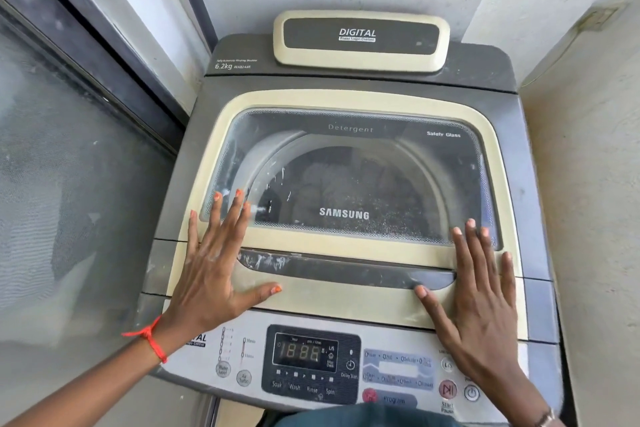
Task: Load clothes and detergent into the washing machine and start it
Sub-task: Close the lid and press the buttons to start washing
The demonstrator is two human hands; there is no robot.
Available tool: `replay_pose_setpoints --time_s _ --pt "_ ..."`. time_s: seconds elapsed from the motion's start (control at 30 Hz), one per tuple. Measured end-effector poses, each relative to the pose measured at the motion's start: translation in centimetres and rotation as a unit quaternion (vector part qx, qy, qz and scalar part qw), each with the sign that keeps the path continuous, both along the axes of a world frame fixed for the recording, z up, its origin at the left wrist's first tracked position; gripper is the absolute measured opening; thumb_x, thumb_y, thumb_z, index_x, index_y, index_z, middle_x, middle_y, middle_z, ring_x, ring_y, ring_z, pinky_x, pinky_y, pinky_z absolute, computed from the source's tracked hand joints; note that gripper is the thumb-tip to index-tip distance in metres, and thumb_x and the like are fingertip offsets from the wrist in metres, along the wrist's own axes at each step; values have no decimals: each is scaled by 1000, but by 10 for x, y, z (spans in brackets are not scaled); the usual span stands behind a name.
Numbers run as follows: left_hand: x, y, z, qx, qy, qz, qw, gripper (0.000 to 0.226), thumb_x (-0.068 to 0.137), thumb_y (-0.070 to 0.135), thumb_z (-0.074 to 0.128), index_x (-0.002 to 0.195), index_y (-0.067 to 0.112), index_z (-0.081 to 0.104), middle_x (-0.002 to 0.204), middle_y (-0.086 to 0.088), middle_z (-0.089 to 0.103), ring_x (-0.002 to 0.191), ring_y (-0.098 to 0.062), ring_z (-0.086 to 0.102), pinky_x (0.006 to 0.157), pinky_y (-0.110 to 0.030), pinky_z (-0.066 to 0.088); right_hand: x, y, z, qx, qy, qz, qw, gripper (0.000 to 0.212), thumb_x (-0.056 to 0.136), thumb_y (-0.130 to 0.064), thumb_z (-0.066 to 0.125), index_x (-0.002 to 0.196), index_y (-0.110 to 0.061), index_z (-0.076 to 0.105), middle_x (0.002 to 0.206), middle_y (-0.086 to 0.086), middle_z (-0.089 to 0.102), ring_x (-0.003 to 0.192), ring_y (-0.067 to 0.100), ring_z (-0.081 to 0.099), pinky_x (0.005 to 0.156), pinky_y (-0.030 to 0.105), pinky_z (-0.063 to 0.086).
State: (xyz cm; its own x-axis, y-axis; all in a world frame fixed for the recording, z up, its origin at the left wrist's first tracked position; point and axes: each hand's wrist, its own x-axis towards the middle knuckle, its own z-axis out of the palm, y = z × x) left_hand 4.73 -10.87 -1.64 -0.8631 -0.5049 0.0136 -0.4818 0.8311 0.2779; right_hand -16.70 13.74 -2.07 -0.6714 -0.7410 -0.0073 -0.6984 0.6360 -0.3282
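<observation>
From the head view, a top-loading washing machine (pixel 530 184) with a dull grey plastic body stands in a corner between a rough whitewashed wall (pixel 588 184) and a frosted glass door (pixel 69 184). Its lid (pixel 346 100) lies shut, a rounded cream frame, yellowed and dusty, around a curved pane of smoked safety glass (pixel 398 135) with a dotted edge. Through the pane the round drum rim shows, with dark, rumpled clothes (pixel 332 184) lying inside. The left hand (pixel 211 263) lies flat on the lid's front left corner, fingers straight and spread, the tips reaching onto the glass, holding nothing; a red thread (pixel 152 340) circles its wrist. The right hand (pixel 485 288) lies flat on the front right corner in the same way, fingers splayed and empty. Between the thumbs runs the dark handle recess (pixel 346 269), smeared white at its left end. Below it, the silvery control panel (pixel 398 367) carries a lit segment display (pixel 304 352) and a round red start button (pixel 447 389).
</observation>
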Motion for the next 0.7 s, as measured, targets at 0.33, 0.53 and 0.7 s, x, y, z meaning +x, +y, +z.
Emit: replay_pose_setpoints --time_s 0.33,0.53,0.7 --pt "0 0 -2 14 -10 9 1000 118 73 83 33 146 3 -15 156 -21 -1 145 -33 5 117 -51 0 0 -3 -2 2 8 -9 1000 86 87 -69 17 147 -7 13 156 9 11 145 21 8 116 46 6" --pt "-2 0 -1 11 -16 7 1000 117 74 83 33 147 2 -10 156 -20 0 145 -33 6 117 -51 0 0 -3 -2 0 13 -6 1000 86 88 -68 18 148 -6 11 157 8 9 145 21 7 117 45 6" --pt "-2 0 0 7 -24 8 1000 117 74 83 32 147 -1 -6 157 -19 0 145 -32 5 117 -51 2 -1 -4 -3 -1 16 -9 1000 86 88 -68 19 147 -6 14 155 10 15 145 20 8 116 47 9"
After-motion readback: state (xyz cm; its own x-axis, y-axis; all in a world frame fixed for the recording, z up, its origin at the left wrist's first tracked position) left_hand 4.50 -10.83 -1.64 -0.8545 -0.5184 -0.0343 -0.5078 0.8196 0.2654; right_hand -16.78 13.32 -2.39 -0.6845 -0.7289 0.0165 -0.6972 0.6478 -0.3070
